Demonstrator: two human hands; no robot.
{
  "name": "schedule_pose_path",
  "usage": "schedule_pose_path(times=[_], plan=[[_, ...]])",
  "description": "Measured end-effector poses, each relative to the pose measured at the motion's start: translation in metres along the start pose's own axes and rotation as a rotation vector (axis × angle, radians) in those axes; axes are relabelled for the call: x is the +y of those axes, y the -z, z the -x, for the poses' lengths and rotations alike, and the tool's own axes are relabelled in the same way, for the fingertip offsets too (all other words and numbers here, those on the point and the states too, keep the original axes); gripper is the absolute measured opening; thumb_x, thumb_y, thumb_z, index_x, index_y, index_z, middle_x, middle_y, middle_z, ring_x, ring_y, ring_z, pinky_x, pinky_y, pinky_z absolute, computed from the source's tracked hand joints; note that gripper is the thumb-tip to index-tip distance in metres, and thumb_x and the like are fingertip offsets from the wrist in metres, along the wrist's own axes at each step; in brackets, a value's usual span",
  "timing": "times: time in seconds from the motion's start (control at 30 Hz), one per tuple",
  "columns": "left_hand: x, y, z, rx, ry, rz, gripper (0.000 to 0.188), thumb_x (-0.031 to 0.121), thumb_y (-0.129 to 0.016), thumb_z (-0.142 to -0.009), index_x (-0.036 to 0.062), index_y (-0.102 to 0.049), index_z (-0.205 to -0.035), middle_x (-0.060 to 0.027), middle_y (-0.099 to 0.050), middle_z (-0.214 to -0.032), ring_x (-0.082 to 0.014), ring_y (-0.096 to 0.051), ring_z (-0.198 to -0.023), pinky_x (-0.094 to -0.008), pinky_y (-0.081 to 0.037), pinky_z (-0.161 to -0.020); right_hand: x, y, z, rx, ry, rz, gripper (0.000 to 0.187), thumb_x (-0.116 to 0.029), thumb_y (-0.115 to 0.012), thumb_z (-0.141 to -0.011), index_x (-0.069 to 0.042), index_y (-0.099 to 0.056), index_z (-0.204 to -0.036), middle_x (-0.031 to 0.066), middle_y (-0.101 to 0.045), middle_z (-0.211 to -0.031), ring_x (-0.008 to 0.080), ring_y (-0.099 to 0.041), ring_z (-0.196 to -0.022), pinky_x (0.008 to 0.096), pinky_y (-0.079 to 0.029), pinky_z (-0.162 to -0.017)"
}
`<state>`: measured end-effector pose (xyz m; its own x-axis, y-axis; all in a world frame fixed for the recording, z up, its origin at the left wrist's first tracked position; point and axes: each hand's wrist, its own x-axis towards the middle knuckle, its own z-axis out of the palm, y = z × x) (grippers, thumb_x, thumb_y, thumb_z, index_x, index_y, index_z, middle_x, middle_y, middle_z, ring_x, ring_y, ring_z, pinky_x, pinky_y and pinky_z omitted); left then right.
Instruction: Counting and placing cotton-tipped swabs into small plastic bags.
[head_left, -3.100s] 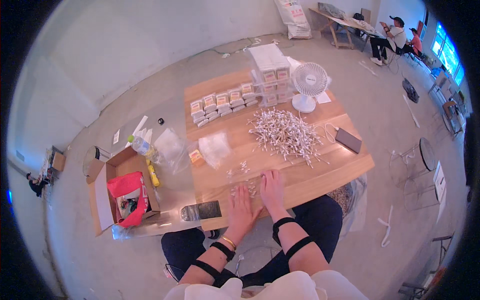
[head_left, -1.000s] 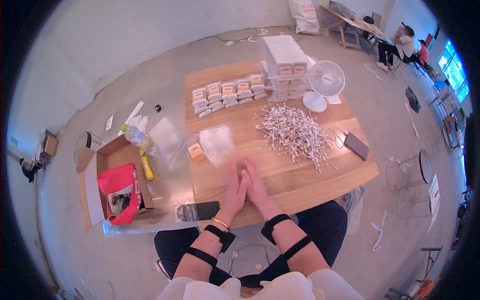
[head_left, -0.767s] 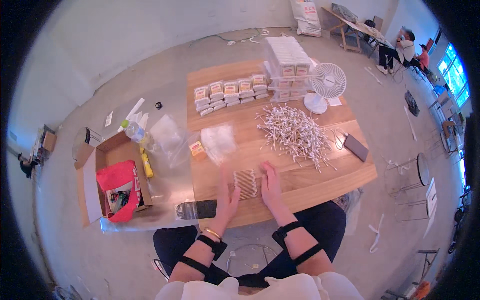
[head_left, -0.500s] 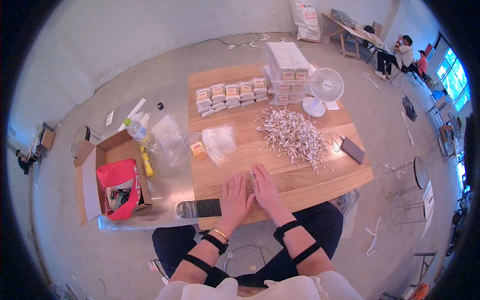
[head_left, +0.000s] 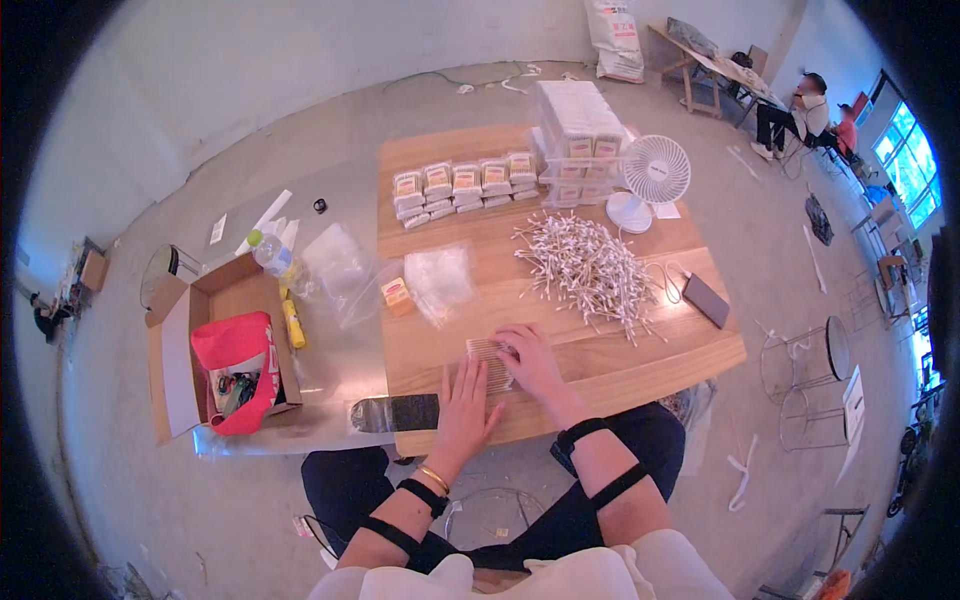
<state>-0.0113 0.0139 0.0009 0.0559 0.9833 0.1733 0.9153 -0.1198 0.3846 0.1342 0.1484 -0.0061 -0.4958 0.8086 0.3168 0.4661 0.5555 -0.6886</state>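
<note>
A flat row of cotton swabs lies on the wooden tabletop close to me, the sticks side by side. My left hand rests flat along the row's left side, fingers stretched out and thumb apart. Over the right side of the row bends my right hand, its fingertips touching the far right part; the thumb is partly hidden. Farther right is a large loose heap of cotton swabs. Clear plastic bags and a small orange-and-white packet lie beyond my left hand.
Packed swab bags line the back, beside clear containers of stacked packs. A white fan and dark power bank are at right. At left are a cardboard box, bottle and black pouch-like strip.
My right hand has shifted from lying straight beside the row to bending over its far right part. My left hand has moved slightly nearer to me, uncovering more of the swabs.
</note>
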Motion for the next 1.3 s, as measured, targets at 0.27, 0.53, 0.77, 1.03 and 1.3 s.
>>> schedule_pose_path(times=[0.27, 0.53, 0.77, 1.03, 1.3], plan=[[0.005, 0.001, 0.003, 0.057, 0.05, 0.03, 0.073, 0.045, -0.06, -0.098, 0.0062, -0.039, -0.157, -0.0247, -0.028, -0.164, -0.0476, -0.022, -0.152, -0.0637, -0.013, -0.124, 0.001, 0.001, -0.001, -0.024, 0.01, 0.018, 0.026, -0.013, -0.076, -0.082, -0.013, -0.074, -0.108, 0.0036, -0.07, -0.119, 0.031, -0.059, -0.117, 0.0453, -0.045, -0.104], [0.007, -0.004, -0.003, 0.033, 0.112, -0.078, 0.072, 0.053, -0.052, -0.101, 0.0124, -0.038, -0.16, -0.0244, -0.025, -0.166, -0.0476, -0.017, -0.155, -0.0662, -0.008, -0.124, -0.002, 0.001, -0.002, -0.018, -0.01, 0.021, 0.023, -0.015, -0.077, -0.081, -0.013, -0.073, -0.104, 0.0029, -0.069, -0.119, 0.0311, -0.058, -0.117, 0.0457, -0.045, -0.104], [0.007, -0.005, -0.002, 0.039, 0.093, -0.116, 0.076, 0.053, -0.054, -0.1, 0.0112, -0.036, -0.161, -0.0208, -0.03, -0.165, -0.0443, -0.02, -0.155, -0.0688, -0.007, -0.123, 0.005, -0.008, -0.006, 0.006, -0.015, 0.026, 0.015, -0.013, -0.076, -0.082, -0.011, -0.071, -0.097, 0.0051, -0.068, -0.108, 0.0332, -0.059, -0.109, 0.0467, -0.047, -0.097], [0.011, -0.005, 0.007, -0.018, 0.057, -0.169, 0.081, 0.055, -0.052, -0.1, 0.006, -0.033, -0.161, -0.0128, -0.035, -0.165, -0.0333, -0.024, -0.156, -0.069, -0.006, -0.124, 0.022, -0.004, -0.021, 0.246, -0.074, 0.068, 0.014, -0.01, -0.077, -0.081, -0.008, -0.07, -0.093, 0.0095, -0.064, -0.104, 0.0345, -0.059, -0.102, 0.0459, -0.049, -0.09], [0.01, 0.002, 0.018, -0.088, 0.021, -0.133, 0.081, 0.056, -0.049, -0.102, 0.0064, -0.029, -0.163, -0.013, -0.029, -0.168, -0.0329, -0.022, -0.158, -0.0656, -0.005, -0.125, 0.004, 0.017, 0.003, 0.089, -0.016, 0.17, 0.016, -0.012, -0.078, -0.082, -0.01, -0.071, -0.096, 0.0091, -0.061, -0.104, 0.0329, -0.057, -0.106, 0.0451, -0.049, -0.093]])
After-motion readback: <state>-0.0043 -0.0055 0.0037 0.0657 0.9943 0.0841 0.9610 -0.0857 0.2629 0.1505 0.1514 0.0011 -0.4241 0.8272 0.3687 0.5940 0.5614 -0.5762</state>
